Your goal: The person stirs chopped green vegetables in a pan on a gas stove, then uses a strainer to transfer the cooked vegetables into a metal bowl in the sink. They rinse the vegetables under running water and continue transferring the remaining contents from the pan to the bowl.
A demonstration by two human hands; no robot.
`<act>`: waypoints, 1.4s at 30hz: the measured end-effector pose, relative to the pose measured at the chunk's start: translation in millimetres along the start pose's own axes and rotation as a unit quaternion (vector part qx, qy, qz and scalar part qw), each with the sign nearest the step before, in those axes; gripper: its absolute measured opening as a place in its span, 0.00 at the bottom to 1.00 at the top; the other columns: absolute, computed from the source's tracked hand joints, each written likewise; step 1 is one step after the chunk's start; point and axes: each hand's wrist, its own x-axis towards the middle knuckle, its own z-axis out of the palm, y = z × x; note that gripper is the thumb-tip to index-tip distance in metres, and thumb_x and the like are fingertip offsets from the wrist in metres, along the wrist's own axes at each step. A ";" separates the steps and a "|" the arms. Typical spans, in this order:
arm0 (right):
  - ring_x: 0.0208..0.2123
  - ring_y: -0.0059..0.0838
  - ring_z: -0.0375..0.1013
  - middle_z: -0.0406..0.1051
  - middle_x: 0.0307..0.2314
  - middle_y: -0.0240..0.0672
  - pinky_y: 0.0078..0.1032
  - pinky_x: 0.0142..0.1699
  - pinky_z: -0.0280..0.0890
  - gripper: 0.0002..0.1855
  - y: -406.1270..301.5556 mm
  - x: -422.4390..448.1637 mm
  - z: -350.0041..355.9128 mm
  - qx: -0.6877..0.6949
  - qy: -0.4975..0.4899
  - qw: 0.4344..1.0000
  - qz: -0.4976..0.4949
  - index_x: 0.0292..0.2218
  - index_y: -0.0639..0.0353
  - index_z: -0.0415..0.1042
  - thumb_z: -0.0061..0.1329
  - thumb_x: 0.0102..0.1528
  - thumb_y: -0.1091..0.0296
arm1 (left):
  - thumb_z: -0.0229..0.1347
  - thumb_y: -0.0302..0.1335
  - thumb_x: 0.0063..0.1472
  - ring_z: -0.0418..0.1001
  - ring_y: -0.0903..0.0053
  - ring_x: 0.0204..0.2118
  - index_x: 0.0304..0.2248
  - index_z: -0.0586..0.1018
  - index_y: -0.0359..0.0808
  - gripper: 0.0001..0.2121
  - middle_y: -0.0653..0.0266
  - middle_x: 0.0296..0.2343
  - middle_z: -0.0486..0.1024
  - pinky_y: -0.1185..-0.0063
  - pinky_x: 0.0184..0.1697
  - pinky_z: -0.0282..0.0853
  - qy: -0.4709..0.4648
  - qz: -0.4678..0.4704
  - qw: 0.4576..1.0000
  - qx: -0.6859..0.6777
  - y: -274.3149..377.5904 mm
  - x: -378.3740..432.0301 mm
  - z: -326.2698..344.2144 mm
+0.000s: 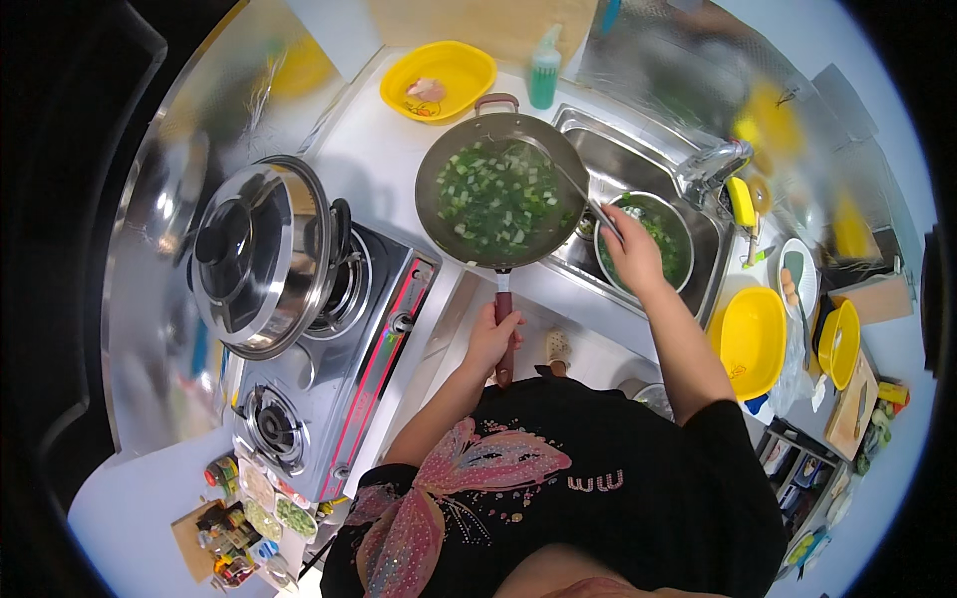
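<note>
My left hand [493,336] grips the dark red handle of a wok [430,187], which I hold up between the counter and the sink. Chopped greens with pale pieces [501,198] float in liquid inside it. In my right hand [632,247] is the handle of a metal utensil [579,183]; its far end reaches into the wok and is hard to make out. Below my right hand, a round metal pot [689,247] with leafy greens in it stands in the steel sink [635,149].
A lidded steel pot [262,254] stands on the two-burner gas stove [321,389] at the left. Behind the wok are a yellow basin [448,71] with raw meat and a soap bottle [544,75]. The faucet [706,172] and another yellow basin [751,344] are at the right.
</note>
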 end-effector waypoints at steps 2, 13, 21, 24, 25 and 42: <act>0.42 0.46 0.73 0.73 0.41 0.42 0.39 0.45 0.69 0.20 0.9 30.8 5.7 -0.058 -0.009 0.998 0.007 0.53 0.46 0.70 0.48 0.59 0.64 | 0.54 0.30 0.65 0.73 0.81 0.23 0.48 0.64 0.32 0.17 0.60 0.33 0.76 0.80 0.25 0.72 -0.003 0.001 1.000 -0.001 -2.0 1.9 0.8; 0.30 0.26 0.74 0.75 0.28 0.34 0.26 0.39 0.68 0.18 58.2 45.5 16.2 0.110 -0.223 0.960 0.131 0.49 0.57 0.73 0.52 0.59 0.62 | 0.55 0.31 0.65 0.71 0.81 0.22 0.45 0.66 0.32 0.15 0.62 0.32 0.75 0.79 0.25 0.71 0.013 -0.006 1.000 -0.002 -0.6 -1.9 3.2; 0.18 0.11 0.59 0.67 0.20 0.23 0.14 0.20 0.52 0.17 0.6 35.0 23.0 0.304 -0.368 0.812 0.336 0.48 0.59 0.73 0.51 0.59 0.65 | 0.55 0.30 0.64 0.72 0.81 0.23 0.44 0.67 0.33 0.14 0.62 0.32 0.75 0.79 0.25 0.72 0.012 -0.005 1.000 -0.009 4.1 -4.3 2.5; 0.17 0.11 0.57 0.67 0.21 0.24 0.12 0.19 0.47 0.17 -1.4 25.5 35.8 0.384 -0.356 0.773 0.358 0.50 0.60 0.71 0.49 0.60 0.66 | 0.55 0.30 0.64 0.72 0.81 0.23 0.44 0.66 0.33 0.14 0.61 0.32 0.75 0.79 0.25 0.72 0.005 -0.005 1.000 -0.015 0.5 -1.6 1.3; 0.17 0.11 0.57 0.67 0.21 0.24 0.12 0.19 0.47 0.17 -3.8 22.4 37.6 0.405 -0.348 0.762 0.365 0.50 0.60 0.71 0.49 0.60 0.66 | 0.55 0.30 0.65 0.72 0.81 0.23 0.44 0.66 0.33 0.14 0.61 0.32 0.75 0.79 0.25 0.72 0.008 -0.007 1.000 -0.009 1.1 -2.1 1.6; 0.16 0.08 0.56 0.65 0.20 0.20 0.10 0.19 0.46 0.17 -23.2 -6.8 -5.0 0.517 -0.194 0.766 0.329 0.53 0.57 0.71 0.48 0.63 0.68 | 0.55 0.31 0.64 0.73 0.81 0.23 0.47 0.65 0.32 0.17 0.61 0.33 0.76 0.79 0.25 0.73 0.009 -0.006 1.000 -0.006 -3.1 0.9 1.7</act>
